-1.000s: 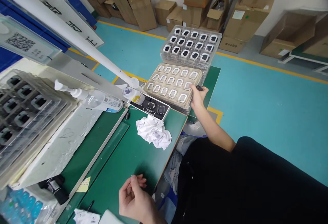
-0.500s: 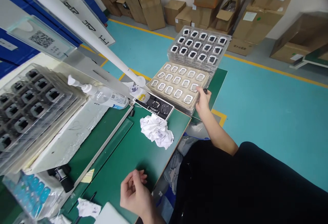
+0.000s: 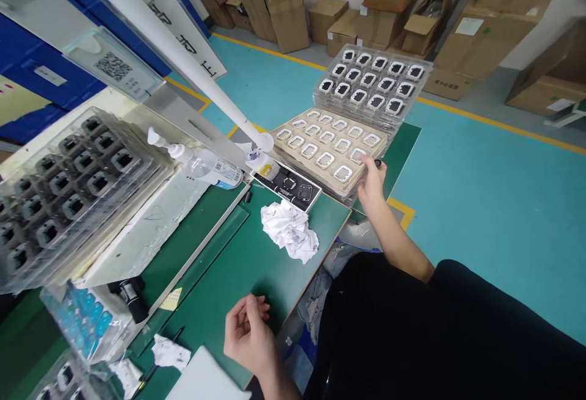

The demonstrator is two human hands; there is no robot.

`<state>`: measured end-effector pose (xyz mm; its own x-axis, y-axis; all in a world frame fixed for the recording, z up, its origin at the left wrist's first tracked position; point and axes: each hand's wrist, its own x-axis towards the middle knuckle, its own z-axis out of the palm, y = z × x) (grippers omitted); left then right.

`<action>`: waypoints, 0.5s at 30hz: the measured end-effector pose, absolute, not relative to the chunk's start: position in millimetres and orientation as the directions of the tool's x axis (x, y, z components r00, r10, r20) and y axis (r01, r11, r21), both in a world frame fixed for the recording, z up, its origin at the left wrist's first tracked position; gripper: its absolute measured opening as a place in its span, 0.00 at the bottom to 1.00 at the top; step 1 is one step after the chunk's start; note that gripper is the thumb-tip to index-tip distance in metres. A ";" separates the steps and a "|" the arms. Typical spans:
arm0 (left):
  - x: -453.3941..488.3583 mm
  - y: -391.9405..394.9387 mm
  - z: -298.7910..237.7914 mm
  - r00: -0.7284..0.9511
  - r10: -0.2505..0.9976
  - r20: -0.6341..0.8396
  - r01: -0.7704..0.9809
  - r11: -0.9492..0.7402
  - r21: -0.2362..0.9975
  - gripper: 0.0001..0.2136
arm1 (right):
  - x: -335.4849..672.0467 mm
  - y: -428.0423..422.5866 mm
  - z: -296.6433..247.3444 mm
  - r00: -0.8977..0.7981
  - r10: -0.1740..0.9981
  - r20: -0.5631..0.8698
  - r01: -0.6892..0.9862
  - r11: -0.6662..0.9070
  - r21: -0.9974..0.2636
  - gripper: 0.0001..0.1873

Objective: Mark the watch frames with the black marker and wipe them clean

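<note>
while the right hand [image 3: 373, 181] in the head view is closed around something dark and rounded [image 3: 378, 163], with one end poking out, a fingertip of it is also right on a white frame [image 3: 358, 156] at the edge of a beige tray [image 3: 328, 176]. that tray sits just past the right end of the green desk [image 3: 229, 265], three rows of five frames in it, and a stack of clear trays [image 3: 379, 118] is right behind. left hand [image 3: 249, 333] is over the desk near the front edge, fingers loosely curled, and honestly i can't tell if there's anything in there. near the desk's front right corner there's some crumpled tissue [image 3: 289, 229], and at the right edge a slim box [image 3: 302, 192] with black stuff inside, plus a small bottle [image 3: 270, 170] with a yellow label at one end of it. pump bottle [image 3: 208, 165] stands toward the back, and a white pad [image 3: 206, 378] lies further left near the front edge.
</note>
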<state>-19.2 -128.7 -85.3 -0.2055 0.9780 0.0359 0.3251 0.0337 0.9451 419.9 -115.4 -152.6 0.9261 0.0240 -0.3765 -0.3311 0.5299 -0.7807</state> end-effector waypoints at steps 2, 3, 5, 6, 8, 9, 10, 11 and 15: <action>-18.7 -128.8 -84.6 -0.203 0.979 0.024 0.315 0.042 0.948 0.16 | 423.2 -121.2 -150.9 0.929 0.036 -0.367 -0.329 0.532 -0.780 0.38; -18.4 -128.7 -84.5 -0.203 0.979 0.021 0.309 0.043 0.950 0.16 | 424.9 -124.2 -149.8 0.931 0.041 -0.363 -0.327 0.533 -0.780 0.38; -17.7 -128.5 -84.8 -0.206 0.978 0.026 0.305 0.039 0.952 0.16 | 428.1 -130.1 -147.5 0.934 0.046 -0.354 -0.322 0.536 -0.780 0.39; -17.4 -128.3 -85.2 -0.206 0.978 0.028 0.306 0.037 0.951 0.16 | 429.6 -133.0 -146.5 0.935 0.047 -0.350 -0.319 0.537 -0.781 0.39; -17.2 -127.8 -86.4 -0.207 0.978 0.031 0.310 0.036 0.950 0.17 | 432.0 -138.5 -144.6 0.937 0.047 -0.345 -0.315 0.539 -0.782 0.39; -17.3 -127.5 -86.9 -0.208 0.978 0.030 0.312 0.037 0.949 0.17 | 433.0 -141.4 -143.8 0.938 0.049 -0.342 -0.314 0.538 -0.783 0.38; -17.6 -127.3 -87.3 -0.206 0.978 0.028 0.314 0.040 0.948 0.17 | 433.7 -144.4 -142.9 0.939 0.053 -0.340 -0.314 0.536 -0.784 0.38; -17.8 -127.2 -87.6 -0.206 0.978 0.027 0.317 0.040 0.948 0.17 | 434.3 -147.6 -142.0 0.940 0.058 -0.337 -0.314 0.534 -0.785 0.37; -17.5 -127.8 -86.6 -0.197 0.980 0.032 0.355 0.041 0.934 0.18 | 435.4 -163.7 -136.1 0.946 0.087 -0.312 -0.310 0.520 -0.796 0.34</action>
<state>-17.5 -127.8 -86.6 -0.1967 0.9800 0.0320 0.3548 0.0407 0.9341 435.4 -163.7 -136.1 0.9461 0.0866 -0.3120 -0.3101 0.5200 -0.7959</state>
